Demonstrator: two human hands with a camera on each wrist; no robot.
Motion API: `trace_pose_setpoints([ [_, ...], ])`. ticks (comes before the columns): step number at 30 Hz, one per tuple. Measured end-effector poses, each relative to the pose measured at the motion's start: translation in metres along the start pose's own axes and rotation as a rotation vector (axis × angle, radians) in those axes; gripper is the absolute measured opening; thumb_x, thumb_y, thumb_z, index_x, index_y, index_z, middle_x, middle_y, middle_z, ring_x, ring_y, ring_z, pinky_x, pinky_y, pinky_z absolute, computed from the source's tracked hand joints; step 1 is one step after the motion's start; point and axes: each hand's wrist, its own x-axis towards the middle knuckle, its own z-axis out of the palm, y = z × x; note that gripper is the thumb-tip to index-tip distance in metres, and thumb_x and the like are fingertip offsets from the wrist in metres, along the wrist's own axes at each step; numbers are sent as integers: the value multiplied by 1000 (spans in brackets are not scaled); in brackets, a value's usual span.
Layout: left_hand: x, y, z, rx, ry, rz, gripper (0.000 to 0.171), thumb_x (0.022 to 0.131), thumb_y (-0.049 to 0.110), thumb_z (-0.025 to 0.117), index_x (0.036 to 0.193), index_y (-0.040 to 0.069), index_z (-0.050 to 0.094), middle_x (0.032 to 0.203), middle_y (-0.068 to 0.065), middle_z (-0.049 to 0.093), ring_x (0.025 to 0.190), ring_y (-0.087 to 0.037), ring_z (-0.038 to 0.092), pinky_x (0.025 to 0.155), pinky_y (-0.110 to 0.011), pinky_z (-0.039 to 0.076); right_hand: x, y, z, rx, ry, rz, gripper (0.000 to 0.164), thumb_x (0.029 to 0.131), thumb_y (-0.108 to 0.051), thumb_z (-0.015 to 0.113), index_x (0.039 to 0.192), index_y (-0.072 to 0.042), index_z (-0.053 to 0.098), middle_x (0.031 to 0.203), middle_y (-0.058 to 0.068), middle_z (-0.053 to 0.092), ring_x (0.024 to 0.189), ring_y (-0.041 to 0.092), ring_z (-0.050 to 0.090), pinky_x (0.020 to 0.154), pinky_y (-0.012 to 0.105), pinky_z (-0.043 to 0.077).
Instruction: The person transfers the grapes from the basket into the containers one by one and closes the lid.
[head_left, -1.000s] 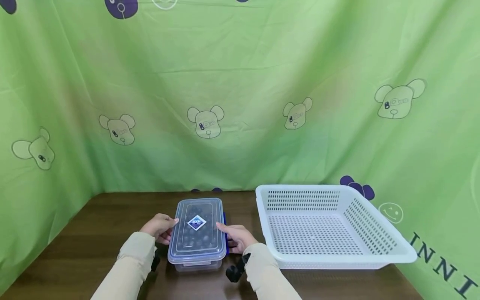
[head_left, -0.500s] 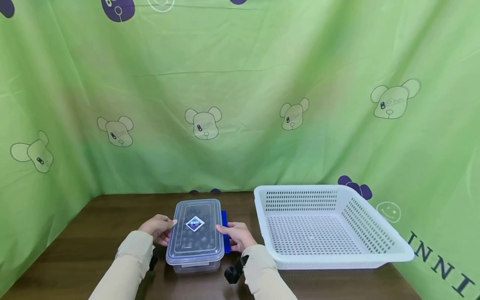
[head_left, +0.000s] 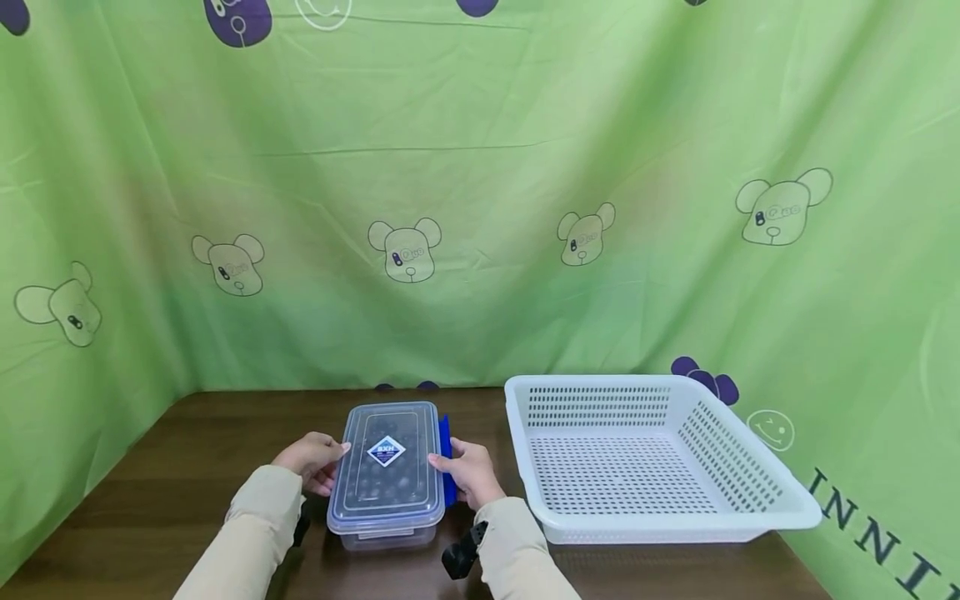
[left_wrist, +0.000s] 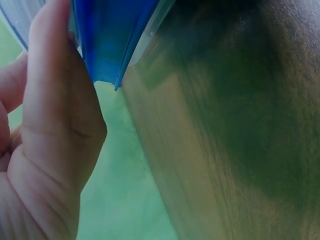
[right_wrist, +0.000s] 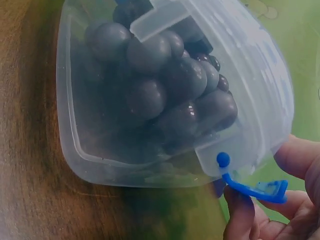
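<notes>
A clear plastic food storage box (head_left: 386, 500) with a translucent lid, a diamond BXH label (head_left: 386, 451) and blue side clips stands on the table. Dark, round, grape-like pieces (right_wrist: 150, 97) show through its wall in the right wrist view. On its left side my left hand (head_left: 310, 460) grips the edge, thumb on the lid rim, beside the left blue clip (left_wrist: 115, 37). My right hand (head_left: 471, 473) has its thumb at the lid's right edge and curled fingers around the right blue clip (right_wrist: 257, 190), which sticks outward from the wall.
To the right of the box stands a wide white perforated basket (head_left: 682, 531), close to the right forearm. Beneath everything is a dark brown wooden table (head_left: 187, 467). A green patterned cloth (head_left: 480, 317) hangs behind and around the sides.
The right blue clip has swung out from the box side and shows more beyond the lid. My right hand's knuckles have risen a little. The whole head view has shifted slightly.
</notes>
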Motion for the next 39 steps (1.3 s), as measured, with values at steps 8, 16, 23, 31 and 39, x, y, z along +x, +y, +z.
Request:
trace_pose_setpoints([
  [8,0,0,-1,9,12,-6,26,102,16,46,100,-9,49,67,-10,51,52,-14,51,49,-23,51,1,0,5,2,20,5,58,88,-8,69,138,7,44,105,23,67,80,30,69,66,46,58],
  [16,0,-2,-3,-6,18,2,27,101,17,47,100,-9,50,66,-9,50,51,-14,51,48,-23,51,1,-3,9,-12,21,-5,52,89,-4,66,137,7,47,104,24,67,76,30,70,62,45,58],
  [23,-1,-10,-3,-49,32,3,25,100,17,51,97,-8,52,64,-7,50,50,-12,51,49,-23,51,-2,-5,14,-170,64,-65,45,87,-2,68,129,9,55,99,22,69,61,21,66,45,30,53],
  [31,-1,0,0,-55,40,22,22,100,17,51,95,-5,51,64,-7,49,50,-13,50,48,-24,50,-2,-15,8,-296,82,-98,43,87,-2,67,127,9,57,106,24,67,50,15,58,38,26,47],
  [39,-8,5,2,-14,54,37,22,101,16,49,85,0,47,63,-7,47,50,-14,48,46,-23,49,-4,-22,7,-358,71,-91,44,87,-2,67,128,9,55,123,29,58,58,21,63,40,28,48],
])
